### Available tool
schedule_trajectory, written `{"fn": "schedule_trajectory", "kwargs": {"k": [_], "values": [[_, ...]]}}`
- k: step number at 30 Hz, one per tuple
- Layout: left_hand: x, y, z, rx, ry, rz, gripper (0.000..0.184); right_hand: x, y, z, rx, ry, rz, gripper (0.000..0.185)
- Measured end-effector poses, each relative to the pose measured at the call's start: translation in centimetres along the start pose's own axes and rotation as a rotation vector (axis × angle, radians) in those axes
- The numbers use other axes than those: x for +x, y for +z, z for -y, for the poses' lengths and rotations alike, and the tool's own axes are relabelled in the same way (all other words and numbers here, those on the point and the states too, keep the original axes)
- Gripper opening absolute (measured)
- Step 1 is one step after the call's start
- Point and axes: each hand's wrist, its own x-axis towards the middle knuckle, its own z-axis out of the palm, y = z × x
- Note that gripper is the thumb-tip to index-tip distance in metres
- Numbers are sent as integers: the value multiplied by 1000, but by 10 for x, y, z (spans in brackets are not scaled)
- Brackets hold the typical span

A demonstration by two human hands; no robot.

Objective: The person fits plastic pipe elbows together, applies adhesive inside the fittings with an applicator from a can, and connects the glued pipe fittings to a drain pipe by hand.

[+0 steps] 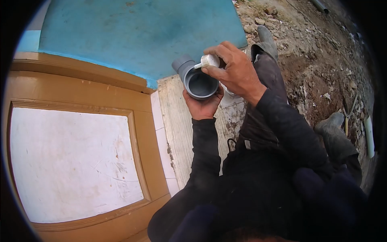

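My left hand (pixel 204 108) is closed round the underside of a grey PVC pipe elbow (pixel 186 71), whose wide open mouth faces up toward me. Its narrower end points to the upper left. Above that mouth, my right hand (pixel 238 72) pinches a round white cap (pixel 210 61) between thumb and fingers. From the cap a short white stem (pixel 197 65) sticks out leftward over the elbow's rim; whether it touches the rim I cannot tell. Something pale behind my right hand is mostly covered and cannot be made out.
A blue wall (pixel 133 36) rises ahead. On the left is a brown wooden door (pixel 157 161) with a white panel. My boots (pixel 336 133) stand near rubble and soil (pixel 302 80). A pale pipe (pixel 369 137) lies at far right.
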Motion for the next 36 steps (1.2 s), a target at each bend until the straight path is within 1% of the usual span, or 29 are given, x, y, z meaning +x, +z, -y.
{"fn": "schedule_trajectory", "kwargs": {"k": [2, 3, 5, 7, 9, 10, 11, 12, 13, 14, 17, 19, 22, 23, 26, 29, 32, 33, 36], "values": [[-3, 10, 7, 77, 28, -17, 70, -4, 7, 0, 163, 16, 52, 39], [-3, 11, 9, 118, 50, 23, 71, -6, 10, 1, 247, 22, 78, 39], [-6, 11, 11, 193, 102, 103, 72, -12, 5, 4, 257, 24, 190, 39], [-6, 3, 8, 377, 214, 108, 73, -14, -2, 2, 300, 4, 320, 39], [-7, -1, 2, -95, -29, 296, 74, -9, -4, 0, 341, -2, 358, 38], [-9, 1, 4, -6, 18, 220, 74, -7, -6, -1, 359, -4, 373, 38], [-12, 4, 5, 83, 64, 145, 74, -4, -6, 1, 315, -40, 349, 39], [-14, 11, 8, 173, 111, 72, 74, -4, -3, 2, 243, -70, 279, 40], [-14, 15, 9, 209, 130, 60, 73, -4, 2, 3, 171, -100, 210, 40], [-13, 15, 8, 168, 114, 66, 72, -5, 5, 4, 101, -131, 142, 41], [-10, 12, 2, 79, 89, 101, 69, -13, -1, 6, -123, -229, 39, 41], [-12, 9, 2, 68, 100, 150, 67, -22, -5, 9, -170, -211, -1, 39], [-7, 6, 1, 34, 124, 161, 65, -36, -7, 8, -183, -191, -85, 39], [-9, 5, 1, -32, 95, 231, 59, -38, -7, 8, -177, -185, -119, 39], [-11, 2, 2, -4, 101, 222, 61, -34, -4, 11, -80, -63, -115, 42], [-11, 2, 4, 16, 131, 176, 63, -32, -2, 11, 13, -177, -20, 46], [-13, -3, 5, 83, 99, 109, 65, -22, -3, 13, -93, -358, -29, 40], [-12, 0, 9, 100, 124, 124, 66, -17, -6, 10, -158, -401, -33, 37], [-6, -4, 7, 190, 221, 94, 68, -10, -21, 2, -350, -528, 22, 34]]}}
